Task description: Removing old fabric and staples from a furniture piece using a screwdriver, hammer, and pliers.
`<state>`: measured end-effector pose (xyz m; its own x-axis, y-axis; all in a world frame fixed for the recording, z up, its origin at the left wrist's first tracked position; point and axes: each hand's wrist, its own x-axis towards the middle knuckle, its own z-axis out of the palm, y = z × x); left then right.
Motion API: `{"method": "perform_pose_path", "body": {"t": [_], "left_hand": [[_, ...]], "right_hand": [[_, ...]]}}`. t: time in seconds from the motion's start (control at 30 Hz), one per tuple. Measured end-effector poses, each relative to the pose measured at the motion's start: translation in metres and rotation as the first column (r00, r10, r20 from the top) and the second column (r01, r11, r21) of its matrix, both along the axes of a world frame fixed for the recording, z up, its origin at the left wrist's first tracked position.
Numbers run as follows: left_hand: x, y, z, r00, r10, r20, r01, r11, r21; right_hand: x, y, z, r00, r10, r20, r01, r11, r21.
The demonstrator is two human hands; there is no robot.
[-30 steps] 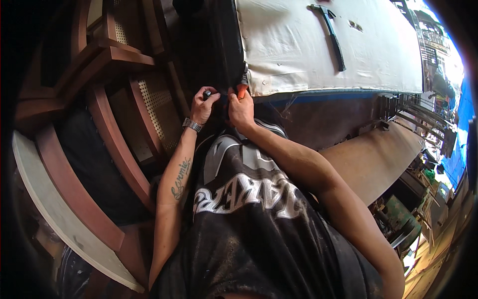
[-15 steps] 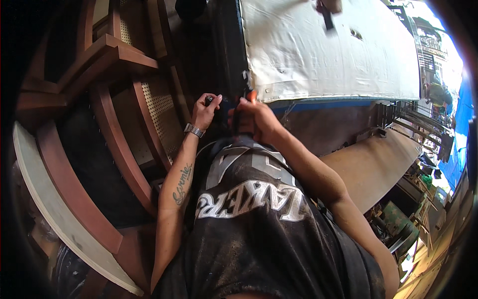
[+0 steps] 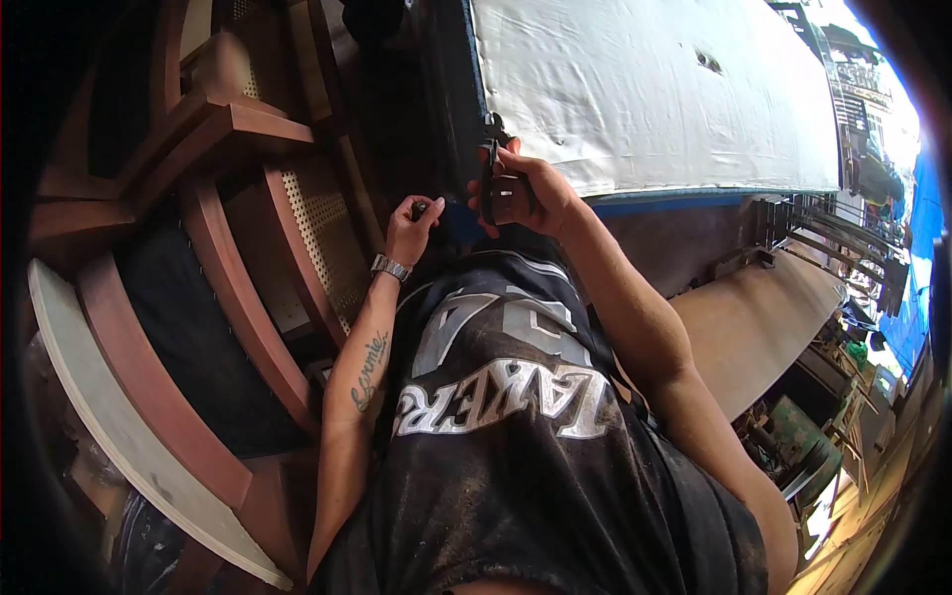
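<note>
Lifted higher than before, right hand [image 3: 521,193] clamped on black pliers [image 3: 489,169], left hand [image 3: 410,226] pinching a small dark piece [image 3: 419,208]; risks a slip against white panel [image 3: 654,89].

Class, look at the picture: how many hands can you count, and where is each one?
2. The left hand, with a wristwatch on its wrist, pinches a small dark object. The right hand grips a dark tool at the edge of the white sheet. No others show.
</note>
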<state>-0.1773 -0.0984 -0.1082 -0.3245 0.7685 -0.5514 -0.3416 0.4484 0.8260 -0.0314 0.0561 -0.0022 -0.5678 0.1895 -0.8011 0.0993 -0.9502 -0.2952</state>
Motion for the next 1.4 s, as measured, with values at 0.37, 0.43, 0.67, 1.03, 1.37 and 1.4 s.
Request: {"method": "perform_pose_path", "body": {"t": [0.37, 0.43, 0.67, 1.03, 1.37, 1.4], "left_hand": [[-0.009, -0.001, -0.005, 1.000, -0.023, 0.013, 0.024, 0.998, -0.066], [-0.007, -0.004, -0.008, 1.000, -0.030, 0.005, 0.031, 0.998, -0.058], [-0.012, -0.012, -0.009, 0.998, -0.018, -0.054, 0.017, 1.000, -0.007], [-0.012, 0.002, 0.004, 0.998, 0.003, -0.068, -0.003, 1.000, 0.005], [0.018, 0.077, 0.083, 0.466, -0.303, -0.831, 0.648, 0.757, 0.087], [0.018, 0.080, 0.079, 0.395, -0.318, -0.862, 0.692, 0.720, 0.052]], "right_hand": [[-0.029, -0.024, -0.003, 0.974, -0.092, 0.205, 0.089, 0.996, 0.027], [-0.048, -0.044, -0.014, 0.951, -0.167, 0.259, 0.124, 0.977, 0.173], [-0.068, -0.072, -0.082, 0.774, -0.487, 0.404, -0.220, 0.391, 0.894], [0.014, -0.026, 0.012, 0.947, -0.320, 0.035, 0.311, 0.937, 0.158], [0.146, 0.006, 0.030, 0.794, -0.296, 0.531, -0.159, 0.742, 0.651], [0.154, 0.001, 0.026, 0.792, -0.305, 0.528, -0.151, 0.741, 0.655]]}}
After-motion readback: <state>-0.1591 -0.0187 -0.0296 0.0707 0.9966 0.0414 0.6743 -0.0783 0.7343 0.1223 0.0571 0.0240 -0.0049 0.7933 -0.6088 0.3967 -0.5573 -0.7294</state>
